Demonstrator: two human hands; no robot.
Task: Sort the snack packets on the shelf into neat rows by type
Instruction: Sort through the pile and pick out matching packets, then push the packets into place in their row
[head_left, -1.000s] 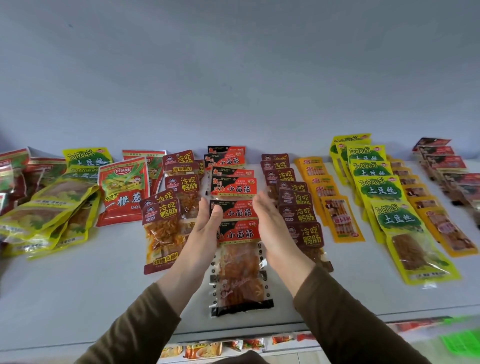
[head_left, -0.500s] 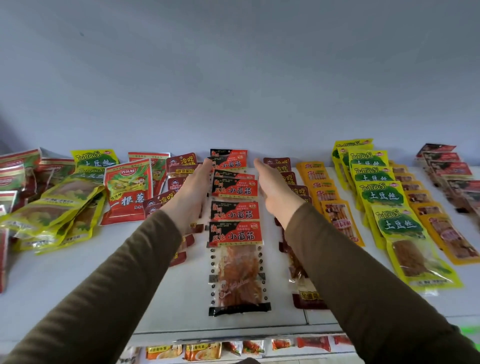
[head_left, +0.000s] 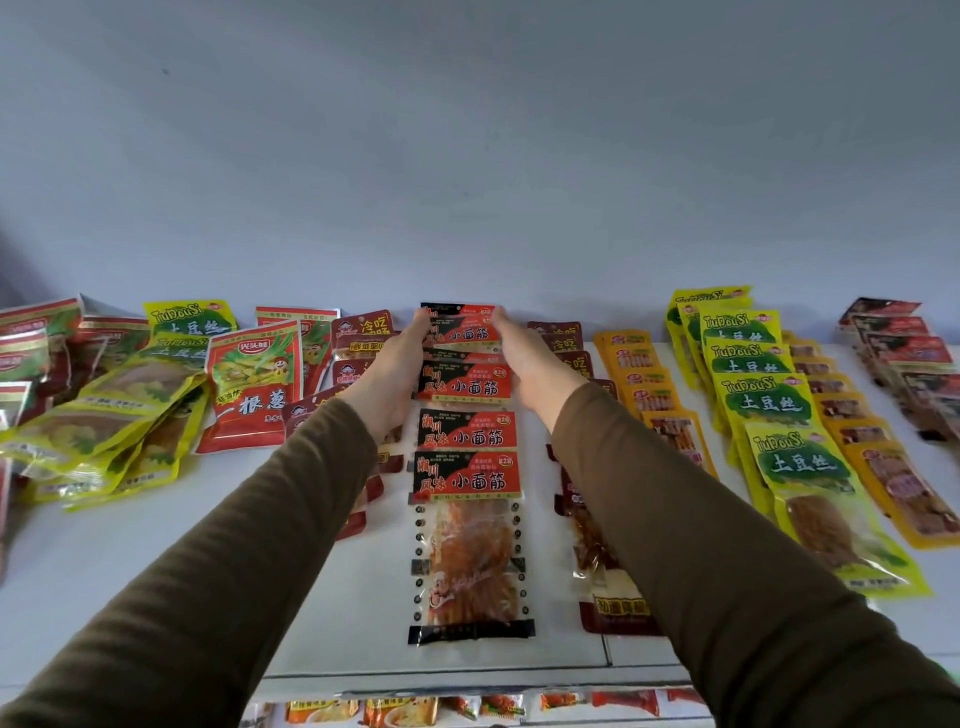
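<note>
A row of overlapping black-and-red packets (head_left: 467, 431) runs down the middle of the white shelf (head_left: 156, 571), from the back wall to the front edge. My left hand (head_left: 395, 374) and my right hand (head_left: 535, 364) flank its far end. Their straight fingers press against the two sides of the rearmost packets (head_left: 460, 332). Maroon packets (head_left: 358, 332) lie left of the row, and another maroon row (head_left: 566, 358) lies right of it, both largely hidden under my sleeves.
Right of centre run an orange-yellow row (head_left: 644, 384), a yellow-green row (head_left: 763, 400) and a dark red row (head_left: 904, 353). A red-and-green bag (head_left: 254, 384) and a loose yellow-green pile (head_left: 119, 410) lie at the left. More packets (head_left: 395, 712) show on the shelf below.
Both hands slid from the middle of the black-and-red row up to its far end near the wall, staying on either side of it. The packets now lie straighter.
</note>
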